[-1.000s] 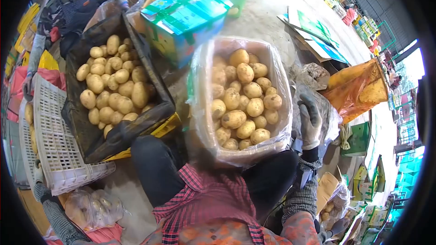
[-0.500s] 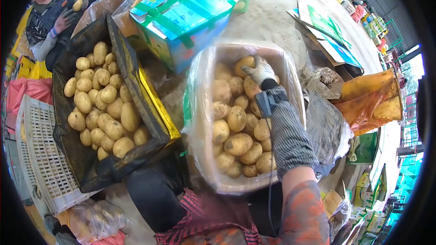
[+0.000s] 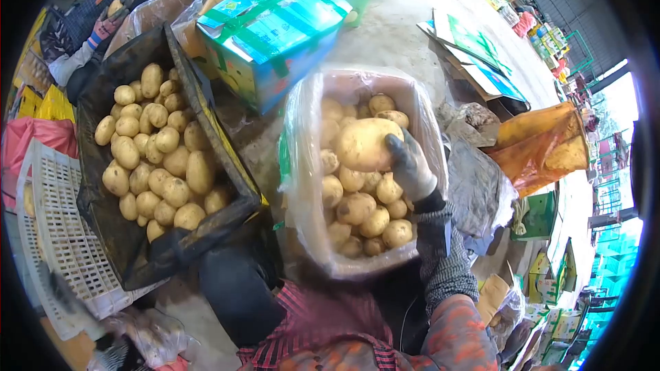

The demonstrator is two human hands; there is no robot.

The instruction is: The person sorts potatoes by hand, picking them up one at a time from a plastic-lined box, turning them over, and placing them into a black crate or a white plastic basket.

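My right hand (image 3: 412,166), in a grey and white work glove, is closed around one end of a large potato (image 3: 364,144). It holds the potato above a plastic-lined box (image 3: 302,165), with many loose potatoes (image 3: 357,208) lying below it. My left hand (image 3: 72,300) is a dark, smeared shape at the lower left, beside a white slatted crate (image 3: 65,223); its fingers cannot be made out. Left of the lined box, a black-lined crate (image 3: 230,209) is filled with more potatoes (image 3: 165,139).
A taped blue carton (image 3: 271,20) stands behind the two potato containers. To the right lie flattened cardboard (image 3: 474,55), grey plastic sheeting (image 3: 481,185) and an orange bag (image 3: 543,144). Another person (image 3: 75,34) sits at the upper left, holding a potato. A bag of potatoes (image 3: 155,326) lies lower left.
My right hand has come up from the box's far side, drawing nearer to me with the large potato. My left hand has come into clearer view at the lower left.
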